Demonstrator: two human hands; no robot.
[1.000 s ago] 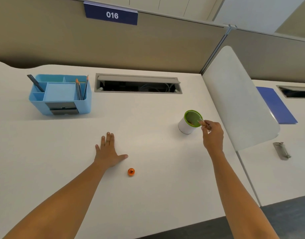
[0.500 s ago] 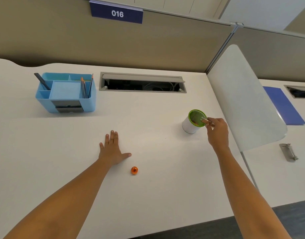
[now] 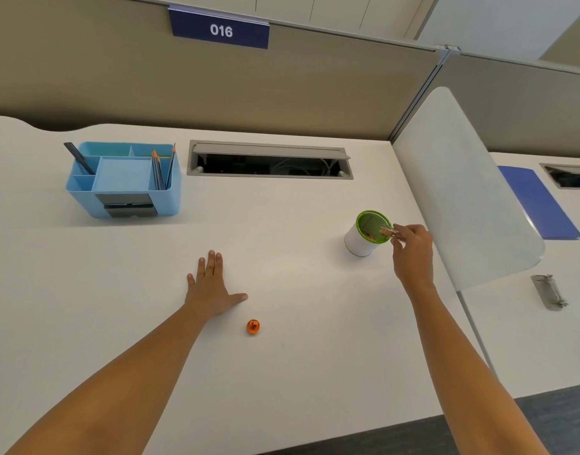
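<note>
A white cup with a green rim (image 3: pixel 360 241) stands on the white desk (image 3: pixel 298 372), right of centre. My right hand (image 3: pixel 413 254) is at the cup's right edge and pinches a small pale object, too small to identify, over the rim. Brownish bits lie inside the cup. My left hand (image 3: pixel 211 284) rests flat on the desk, fingers straight and spread. A small orange sharpener (image 3: pixel 253 326) lies just below and right of its thumb, apart from it.
A light blue organizer (image 3: pixel 124 195) with pencils stands at the back left. A cable slot (image 3: pixel 269 160) opens in the desk behind. A white divider panel (image 3: pixel 462 192) rises right of the cup. Beyond it lie a blue folder (image 3: pixel 541 205) and a metal clip (image 3: pixel 549 292).
The view has shifted slightly as my head moved. My right hand stays at the cup's rim with its pinched object. The left hand and sharpener have not moved.
</note>
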